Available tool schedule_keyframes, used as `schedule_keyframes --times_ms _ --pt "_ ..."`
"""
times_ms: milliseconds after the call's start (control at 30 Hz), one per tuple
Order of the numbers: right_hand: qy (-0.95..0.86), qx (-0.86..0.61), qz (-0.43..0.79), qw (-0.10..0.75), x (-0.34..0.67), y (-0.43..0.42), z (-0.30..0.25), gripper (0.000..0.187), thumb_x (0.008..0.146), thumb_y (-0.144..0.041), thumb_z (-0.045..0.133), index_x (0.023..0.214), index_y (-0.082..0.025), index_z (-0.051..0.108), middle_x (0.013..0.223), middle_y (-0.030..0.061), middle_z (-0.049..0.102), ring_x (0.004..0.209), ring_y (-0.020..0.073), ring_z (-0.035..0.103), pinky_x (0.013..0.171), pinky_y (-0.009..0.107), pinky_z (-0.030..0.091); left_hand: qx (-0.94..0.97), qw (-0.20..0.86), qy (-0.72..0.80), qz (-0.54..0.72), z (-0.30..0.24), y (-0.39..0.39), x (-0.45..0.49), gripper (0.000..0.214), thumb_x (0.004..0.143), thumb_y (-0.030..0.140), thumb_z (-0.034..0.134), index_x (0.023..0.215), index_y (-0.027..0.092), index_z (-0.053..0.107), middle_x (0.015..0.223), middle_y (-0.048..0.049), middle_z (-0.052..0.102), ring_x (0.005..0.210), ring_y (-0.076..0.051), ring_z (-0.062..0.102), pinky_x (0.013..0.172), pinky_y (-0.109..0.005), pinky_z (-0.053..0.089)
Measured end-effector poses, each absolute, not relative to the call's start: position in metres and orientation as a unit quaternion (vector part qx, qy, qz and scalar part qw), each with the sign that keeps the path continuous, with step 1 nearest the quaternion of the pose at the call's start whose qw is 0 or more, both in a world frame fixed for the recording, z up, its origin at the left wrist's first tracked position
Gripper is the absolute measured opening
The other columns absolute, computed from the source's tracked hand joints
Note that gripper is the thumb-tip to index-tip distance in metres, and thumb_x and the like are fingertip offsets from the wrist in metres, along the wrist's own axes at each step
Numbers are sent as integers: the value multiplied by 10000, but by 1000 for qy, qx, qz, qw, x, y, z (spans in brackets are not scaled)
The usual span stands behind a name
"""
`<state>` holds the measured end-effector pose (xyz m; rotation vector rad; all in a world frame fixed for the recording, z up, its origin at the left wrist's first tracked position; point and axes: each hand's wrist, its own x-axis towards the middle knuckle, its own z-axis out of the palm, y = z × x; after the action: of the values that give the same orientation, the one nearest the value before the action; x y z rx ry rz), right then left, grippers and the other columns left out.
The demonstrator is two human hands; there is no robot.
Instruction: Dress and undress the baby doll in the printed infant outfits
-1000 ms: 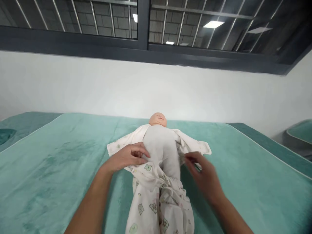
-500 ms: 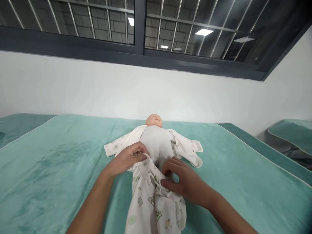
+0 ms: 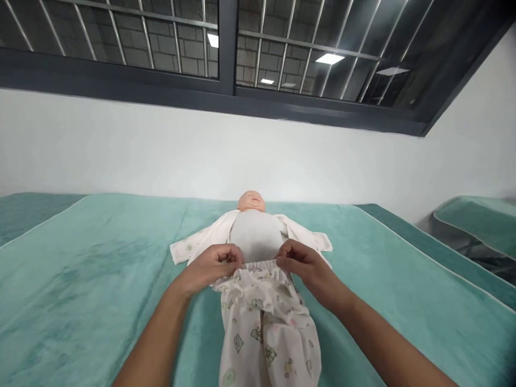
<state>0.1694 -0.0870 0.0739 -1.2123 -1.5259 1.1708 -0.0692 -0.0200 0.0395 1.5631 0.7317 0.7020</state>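
A baby doll (image 3: 251, 201) lies on its back, head toward the wall. White printed baby pants (image 3: 262, 317) cover its legs up to the lower belly. My left hand (image 3: 213, 266) pinches the elastic waistband at its left side. On the opposite side, my right hand (image 3: 306, 266) grips the same waistband between thumb and fingers. Between my hands the waistband lies gathered across the grey-white torso (image 3: 258, 231). A white printed jacket (image 3: 217, 231) is on the doll's arms and open at the front, its sleeves spread out to both sides.
Under the doll is a green plush cover (image 3: 121, 279) with a pale piped edge. Behind stand a white wall (image 3: 181, 150) and a dark-framed window (image 3: 229, 97) with metal bars. Another green padded surface (image 3: 479, 220) is at the far right.
My right hand has moved up from the doll's hip to the waistband's right side. The waistband, which sagged on that side, now lies level and higher across the belly.
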Motion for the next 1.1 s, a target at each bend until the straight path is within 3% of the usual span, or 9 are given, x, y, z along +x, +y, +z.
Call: schedule_keyframes --times_ms 100,400,500,600,667,800,867,967,1100 --pt "-618 -491 478 384 179 -86 74 280 836 -419 612 737 -200 467 685 -47 395 612 99 333 549 237 288 721 573 308 239 46 -22 -74 244 745 302 666 965 199 697 851 -26 622 784 -170 561 644 -228 428" --pt "-730 -514 436 114 234 -94 46 402 887 -505 507 647 -182 500 613 -46 379 555 91 296 504 234 217 766 393 343 377 26 -10 -55 237 885 382 520 812 215 671 883 -35 609 834 -182 575 773 -270 431" --pt "-757 -512 385 130 237 -93 46 305 897 -420 512 698 -193 561 639 -36 460 574 106 375 522 230 266 759 368 355 402 17 -7 -50 234 894 391 512 834 219 659 1120 -67 591 1043 -210 557 930 -303 400" --pt "-747 -603 201 194 231 -85 45 210 918 -335 473 806 -220 608 663 -21 561 616 147 484 567 251 305 745 382 370 402 15 -10 -49 216 891 403 519 874 237 656 1456 -54 425 1345 -257 366 1098 -363 269" --pt "-721 -645 96 235 224 -76 40 203 938 -300 429 939 -239 623 773 3 638 697 180 555 608 271 337 727 407 383 398 16 -12 -48 210 889 413 521 889 245 646 1532 -36 346 1408 -273 288 1127 -395 229" --pt "-729 -600 44 326 209 -47 28 242 939 -242 402 1080 -212 596 1099 69 629 944 201 579 768 306 413 703 423 393 415 18 -15 -45 198 893 410 510 850 234 589 1484 -75 432 1396 -276 331 1113 -407 251" --pt "-730 -586 69 344 204 -31 26 231 938 -260 401 1032 -204 604 1073 66 641 970 202 571 822 313 408 699 404 403 430 18 -12 -43 198 908 407 476 857 232 554 1411 -89 517 1335 -267 418 1075 -400 299" --pt "-706 -616 118 328 200 -10 29 209 928 -312 418 934 -237 612 912 23 677 857 203 581 757 304 383 704 334 455 432 19 2 -38 213 928 409 405 906 232 521 1161 -82 658 1081 -247 585 936 -373 402" --pt "-675 -645 133 332 200 13 35 172 884 -310 458 839 -250 614 804 18 665 761 202 554 676 292 332 693 275 531 403 24 36 -26 195 923 362 372 897 225 508 912 -42 653 869 -219 595 780 -322 416"
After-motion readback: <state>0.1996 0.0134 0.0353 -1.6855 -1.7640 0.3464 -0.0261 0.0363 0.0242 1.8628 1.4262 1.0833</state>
